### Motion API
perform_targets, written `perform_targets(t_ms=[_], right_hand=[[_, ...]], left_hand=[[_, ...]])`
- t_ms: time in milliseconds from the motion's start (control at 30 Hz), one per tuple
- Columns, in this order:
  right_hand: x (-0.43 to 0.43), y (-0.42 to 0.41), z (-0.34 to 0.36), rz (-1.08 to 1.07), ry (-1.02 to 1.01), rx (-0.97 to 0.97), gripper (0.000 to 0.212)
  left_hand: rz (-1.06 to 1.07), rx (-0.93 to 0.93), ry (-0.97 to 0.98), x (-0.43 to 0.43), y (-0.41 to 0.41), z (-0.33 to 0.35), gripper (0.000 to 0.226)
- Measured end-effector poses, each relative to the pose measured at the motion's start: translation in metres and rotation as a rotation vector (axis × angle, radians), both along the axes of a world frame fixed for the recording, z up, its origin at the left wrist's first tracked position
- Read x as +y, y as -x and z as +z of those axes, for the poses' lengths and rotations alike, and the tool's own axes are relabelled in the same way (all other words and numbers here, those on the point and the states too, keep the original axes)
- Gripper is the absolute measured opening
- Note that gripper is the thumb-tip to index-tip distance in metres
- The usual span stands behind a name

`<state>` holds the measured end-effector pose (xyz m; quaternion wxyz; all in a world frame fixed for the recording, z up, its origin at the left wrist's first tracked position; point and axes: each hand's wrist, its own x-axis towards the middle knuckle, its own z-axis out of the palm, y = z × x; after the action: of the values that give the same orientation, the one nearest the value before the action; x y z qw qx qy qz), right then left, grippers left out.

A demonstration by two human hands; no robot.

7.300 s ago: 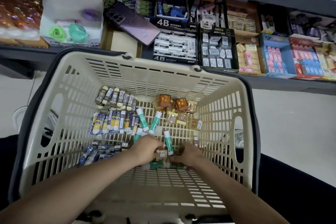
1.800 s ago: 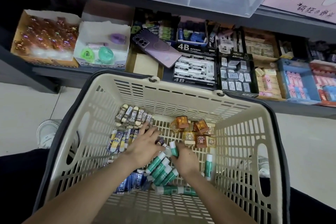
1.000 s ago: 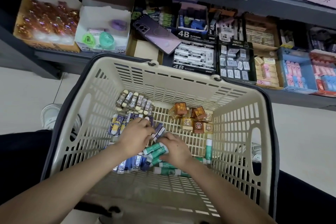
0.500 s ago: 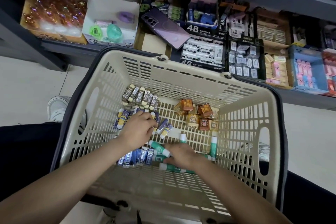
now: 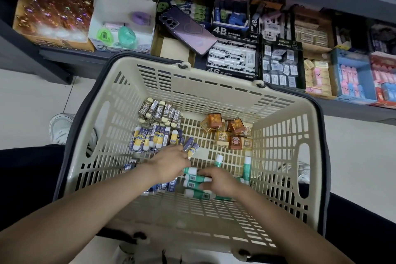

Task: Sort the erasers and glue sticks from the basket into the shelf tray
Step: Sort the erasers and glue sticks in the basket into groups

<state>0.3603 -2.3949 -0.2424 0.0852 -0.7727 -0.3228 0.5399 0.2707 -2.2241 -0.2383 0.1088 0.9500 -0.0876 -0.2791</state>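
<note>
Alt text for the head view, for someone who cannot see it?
In a beige basket, the right hand grips green glue sticks while the left hand touches wrapped erasers. Behind, a shelf holds stationery boxes and a phone.

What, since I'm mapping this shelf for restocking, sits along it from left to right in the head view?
glittery orange box → white box → purple phone → 4B eraser box → black eraser box → blue box
</note>
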Motion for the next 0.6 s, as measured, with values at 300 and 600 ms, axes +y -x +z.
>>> perform_targets(t_ms=[300, 600], right_hand=[[-0.019, 0.01, 0.009, -0.017, -0.002, -0.001, 0.047], [-0.041, -0.028, 0.032, -0.428, 0.085, 0.087, 0.045]], left_hand=[[-0.096, 0.045, -0.205, -0.019, -0.004, -0.013, 0.025], [0.085, 0.074, -0.121, -0.026, -0.013, -0.009, 0.02]])
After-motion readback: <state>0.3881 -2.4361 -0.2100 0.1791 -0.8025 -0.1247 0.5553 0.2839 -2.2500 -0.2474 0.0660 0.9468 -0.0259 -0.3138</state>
